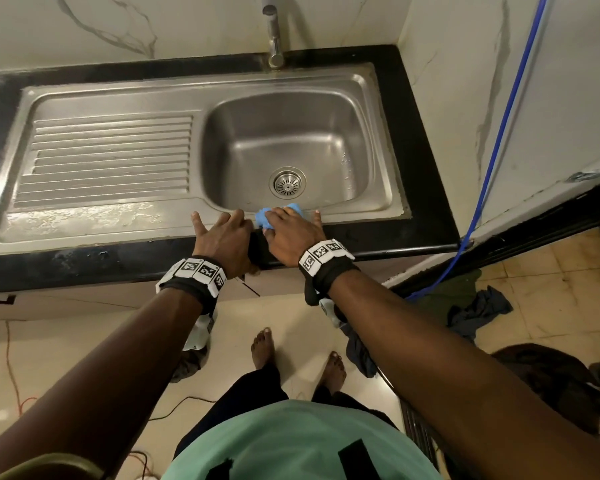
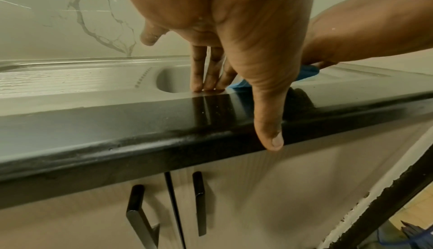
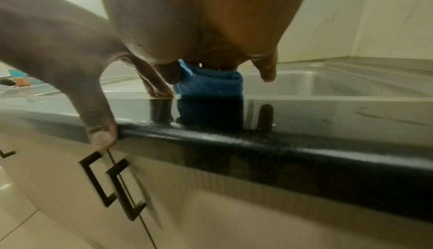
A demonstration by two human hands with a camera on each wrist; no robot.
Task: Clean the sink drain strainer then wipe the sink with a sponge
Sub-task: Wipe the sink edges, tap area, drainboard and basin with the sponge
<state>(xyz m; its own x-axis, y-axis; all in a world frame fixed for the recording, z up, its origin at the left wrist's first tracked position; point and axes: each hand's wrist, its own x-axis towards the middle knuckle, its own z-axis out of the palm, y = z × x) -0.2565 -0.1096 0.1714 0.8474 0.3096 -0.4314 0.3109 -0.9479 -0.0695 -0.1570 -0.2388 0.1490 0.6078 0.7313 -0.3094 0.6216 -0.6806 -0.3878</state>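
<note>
Your right hand grips the blue sponge against the sink front rim; your left hand lies flat beside it, holding nothing. The strainer, beyond your fingers, looks clean; wiping seems barely begun

Home kitchen: steel sink, faucet, cabinets.

Black countertop, inset steel sink, blue sponge on front rim.
</note>
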